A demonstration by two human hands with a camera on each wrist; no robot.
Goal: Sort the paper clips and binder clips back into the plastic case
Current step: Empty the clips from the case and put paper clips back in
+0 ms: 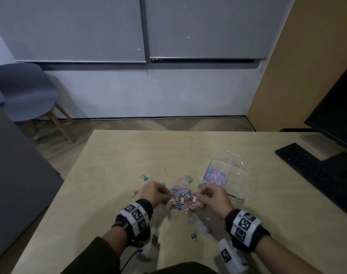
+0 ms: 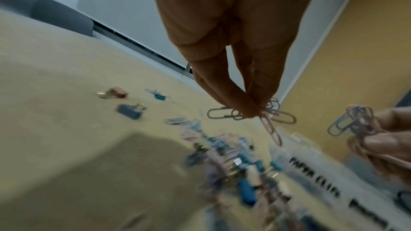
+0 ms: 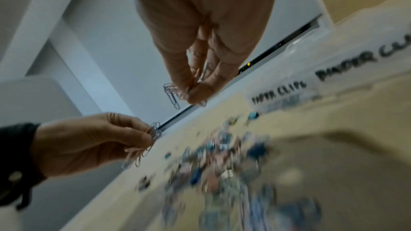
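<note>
A mixed pile of pink and blue paper clips and binder clips point(image 1: 183, 196) lies on the table between my hands. My left hand point(image 1: 155, 191) pinches a bunch of paper clips point(image 2: 264, 113) just above the pile's left side. My right hand point(image 1: 212, 194) pinches another bunch of paper clips point(image 3: 175, 92) above its right side. The clear plastic case point(image 1: 226, 177) lies open just beyond my right hand, with pink and blue paper clips point(image 1: 216, 175) in its left compartment. Its front wall carries printed labels point(image 3: 278, 92).
Stray binder clips lie apart from the pile: blue point(image 1: 145, 177), pink point(image 1: 134, 192) and blue point(image 1: 193, 235) near the front. A black keyboard point(image 1: 315, 173) and monitor point(image 1: 339, 107) stand at the right. A grey chair point(image 1: 24, 91) stands beyond the table's left edge.
</note>
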